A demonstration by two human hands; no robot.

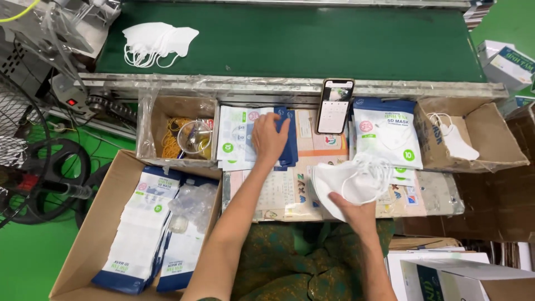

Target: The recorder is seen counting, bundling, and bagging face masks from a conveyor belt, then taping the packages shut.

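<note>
head view: left hand (270,137) lies spread on one pile of blue-white pouches (245,136); right hand (356,210) pinches one stack of white masks (348,181), count unclear.

The left hand (270,138) lies flat on a pile of blue and white bags (253,139) on the tabletop (290,195). The right hand (352,210) holds a stack of white masks (348,181) from below. A phone (335,106) stands behind them. More masks (157,40) lie on the green belt (312,42). A cardboard box (92,234) on the left holds filled bags (147,228).
</note>
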